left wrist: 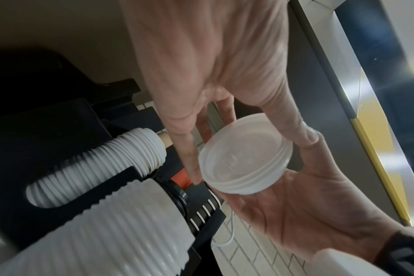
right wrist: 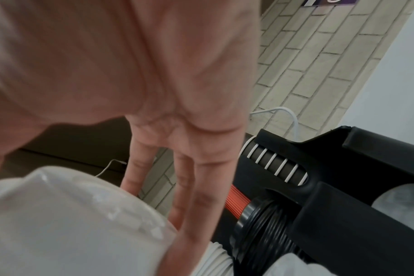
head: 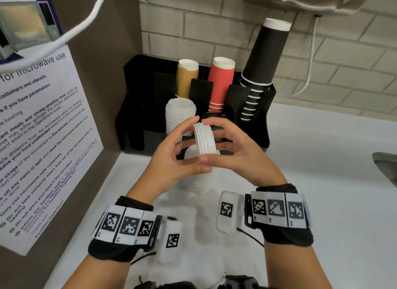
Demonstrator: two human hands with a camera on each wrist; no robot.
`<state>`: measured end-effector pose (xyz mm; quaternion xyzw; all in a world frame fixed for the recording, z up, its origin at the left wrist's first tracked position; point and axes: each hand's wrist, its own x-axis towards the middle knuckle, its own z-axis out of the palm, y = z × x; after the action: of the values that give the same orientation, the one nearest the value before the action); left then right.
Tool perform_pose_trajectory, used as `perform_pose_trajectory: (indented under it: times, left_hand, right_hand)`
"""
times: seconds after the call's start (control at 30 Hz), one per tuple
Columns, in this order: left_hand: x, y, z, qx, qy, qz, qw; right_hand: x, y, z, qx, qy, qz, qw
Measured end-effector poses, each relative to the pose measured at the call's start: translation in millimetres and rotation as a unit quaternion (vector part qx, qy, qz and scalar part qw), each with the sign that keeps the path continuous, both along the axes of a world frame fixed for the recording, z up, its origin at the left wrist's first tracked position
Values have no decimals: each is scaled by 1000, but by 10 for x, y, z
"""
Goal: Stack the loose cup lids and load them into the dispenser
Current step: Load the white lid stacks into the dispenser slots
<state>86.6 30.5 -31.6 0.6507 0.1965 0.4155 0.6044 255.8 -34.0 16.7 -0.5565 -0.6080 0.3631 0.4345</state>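
Note:
A short stack of white cup lids (head: 205, 139) stands on edge between both hands, above the counter. My left hand (head: 193, 146) pinches it from the left, index finger over the top rim and thumb underneath. From the right, my right hand (head: 217, 142) holds it the same way. The left wrist view shows the lids' hollow underside (left wrist: 245, 158). In the right wrist view the lids (right wrist: 71, 214) are a white blur under the right fingers (right wrist: 194, 186). The black dispenser (head: 266, 116) stands behind, with white lids (head: 179, 114) in its left front slot.
A taller stack of white lids (head: 199, 181) stands on the white counter (head: 322, 181) under my hands. Black lids (right wrist: 265, 224) fill the dispenser's middle slot. Brown (head: 185, 78), red (head: 221, 82) and black cups (head: 264, 58) rise from the back. A brown wall with a notice (head: 43, 138) closes the left side.

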Motion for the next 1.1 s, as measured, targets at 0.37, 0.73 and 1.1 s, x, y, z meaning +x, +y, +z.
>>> perform_pose_trajectory:
  times: [0.37,0.73,1.1]
  left_hand:
    - [-10,81,6,4,-2,98,995]
    - [-153,172,-114,4,-10,179,984]
    - [-88,87,-121,-7,11,183,983]
  right_hand:
    - [347,240,-69,115,42,-198,973]
    - [1179,747,-251,-66,-422,-220,877]
    - [1201,953,-369,-145,-641,-16,754]
